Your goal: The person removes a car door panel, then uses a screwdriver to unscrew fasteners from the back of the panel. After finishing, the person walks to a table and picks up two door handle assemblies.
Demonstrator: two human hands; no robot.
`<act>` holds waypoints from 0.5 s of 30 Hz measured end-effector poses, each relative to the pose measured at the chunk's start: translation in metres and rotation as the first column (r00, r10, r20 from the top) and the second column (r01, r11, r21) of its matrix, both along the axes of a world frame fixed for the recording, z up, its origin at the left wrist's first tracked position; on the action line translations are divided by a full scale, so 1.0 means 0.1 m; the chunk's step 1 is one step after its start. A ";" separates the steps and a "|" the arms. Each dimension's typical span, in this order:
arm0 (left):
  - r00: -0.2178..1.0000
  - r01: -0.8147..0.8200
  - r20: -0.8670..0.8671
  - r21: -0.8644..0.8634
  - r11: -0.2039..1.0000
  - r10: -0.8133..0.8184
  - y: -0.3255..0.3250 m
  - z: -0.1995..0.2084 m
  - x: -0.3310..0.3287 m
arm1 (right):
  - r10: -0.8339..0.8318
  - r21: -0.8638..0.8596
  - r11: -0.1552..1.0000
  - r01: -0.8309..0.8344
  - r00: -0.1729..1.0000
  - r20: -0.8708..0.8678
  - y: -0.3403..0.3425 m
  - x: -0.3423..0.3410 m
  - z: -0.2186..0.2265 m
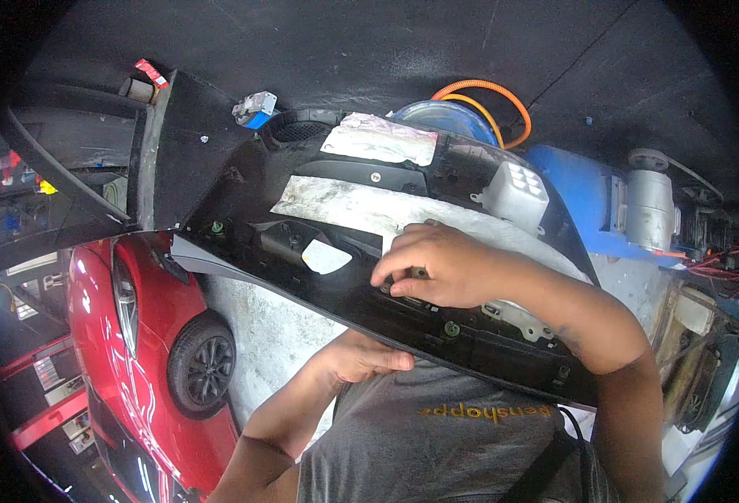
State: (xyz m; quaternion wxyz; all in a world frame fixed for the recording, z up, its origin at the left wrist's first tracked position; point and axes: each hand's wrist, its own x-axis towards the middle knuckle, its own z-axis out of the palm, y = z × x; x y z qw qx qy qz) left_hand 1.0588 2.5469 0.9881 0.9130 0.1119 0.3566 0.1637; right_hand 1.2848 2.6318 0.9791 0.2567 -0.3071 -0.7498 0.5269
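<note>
Currently | our left hand (363,358) at panel (353,293) edge, right hand (443,267) over it; grips unclear | clips (452,329) fitted, remainder undeterminable

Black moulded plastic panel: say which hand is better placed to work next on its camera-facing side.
Right, most likely: the bare right hand curls over that side of the panel, while the bare left hand is at the panel's near edge, seemingly steadying it.
</note>
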 end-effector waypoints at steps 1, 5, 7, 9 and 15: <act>1.000 0.000 -0.003 -0.011 1.000 0.000 0.00 0.01 0.00 | 0.006 0.033 0.999 -0.006 1.000 0.021 -0.02 -0.03 -0.03; 0.999 -0.004 -0.054 -0.035 0.999 0.003 -0.02 0.04 -0.02 | -0.028 0.095 0.995 0.018 0.994 0.105 -0.02 -0.09 0.02; 0.998 0.021 -0.064 -0.050 0.999 -0.025 -0.03 0.03 -0.06 | -0.068 0.139 0.989 0.050 0.988 0.135 -0.03 -0.12 -0.01; 0.996 0.071 -0.039 -0.070 0.995 -0.074 0.00 0.02 -0.10 | -0.097 0.146 0.986 0.074 0.983 0.155 -0.02 -0.14 -0.06; 0.998 0.060 -0.024 0.064 0.996 -0.058 -0.04 0.08 -0.02 | 0.006 0.067 0.998 -0.008 0.999 0.036 -0.02 -0.10 -0.07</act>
